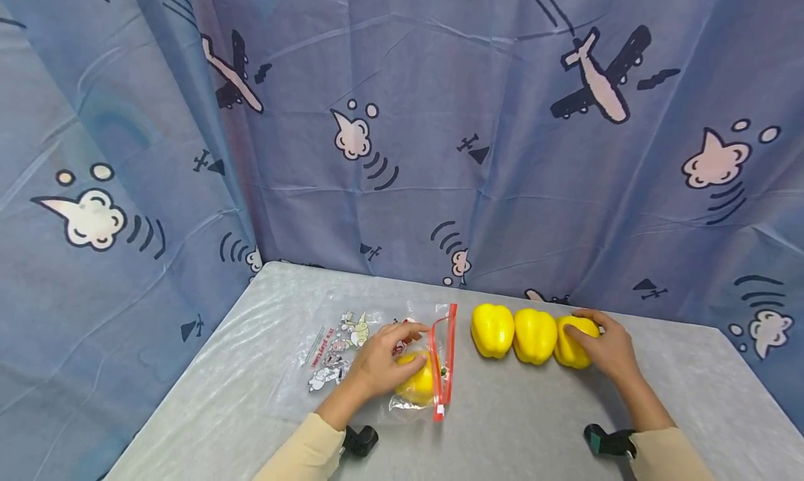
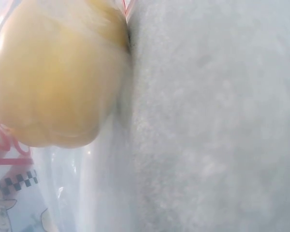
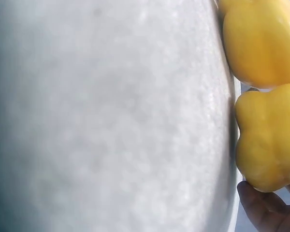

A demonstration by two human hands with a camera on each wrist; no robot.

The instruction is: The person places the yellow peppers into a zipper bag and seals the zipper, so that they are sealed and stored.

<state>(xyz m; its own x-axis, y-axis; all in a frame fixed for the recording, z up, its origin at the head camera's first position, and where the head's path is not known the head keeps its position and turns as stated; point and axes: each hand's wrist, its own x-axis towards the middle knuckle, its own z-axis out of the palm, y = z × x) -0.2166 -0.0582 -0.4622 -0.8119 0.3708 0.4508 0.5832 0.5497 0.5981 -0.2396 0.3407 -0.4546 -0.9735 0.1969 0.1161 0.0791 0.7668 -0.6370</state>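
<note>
A clear zip bag (image 1: 301,383) with cartoon prints and a red zip edge lies flat at centre left. Inside it, near the mouth, is a yellow bell pepper (image 1: 419,389), also seen through the plastic in the left wrist view. My left hand (image 1: 383,359) lies over the bag beside that pepper, fingers loosely spread and thumb overlapping it. Further right, my right hand (image 1: 612,345) grips the rightmost yellow bell pepper (image 1: 573,352), thumb on its near side and fingers over the back. In the right wrist view, fingertips (image 3: 253,198) touch this pepper's lower edge.
Two more yellow bell peppers, one on the left (image 1: 493,331) and one in the middle (image 1: 535,336), stand in a row with the gripped one. The grey table (image 1: 502,425) ends at a blue patterned curtain (image 1: 408,209) behind and at the left.
</note>
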